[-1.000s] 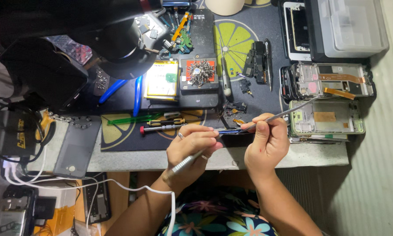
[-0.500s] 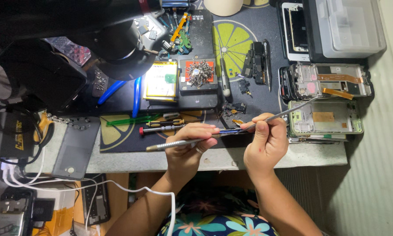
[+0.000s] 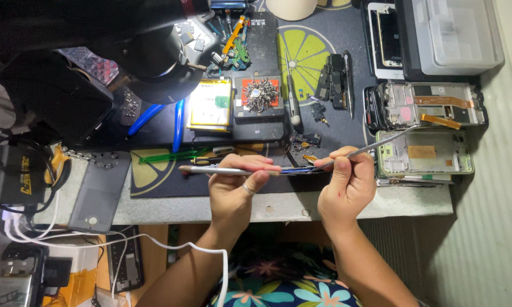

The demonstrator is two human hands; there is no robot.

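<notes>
Silver and thin, one phone (image 3: 239, 170) is being held edge-on above the table's front edge (image 3: 279, 206), the left hand (image 3: 240, 187) pinching it closed from below. The right hand (image 3: 347, 183) is gripping one long metal pry tool (image 3: 375, 148), its tip seemingly working into the phone's seam, though that spot is blurred. Two opened phone frames (image 3: 424, 150) are lying stacked just beyond, one tray of screws (image 3: 259, 95) farther back.
</notes>
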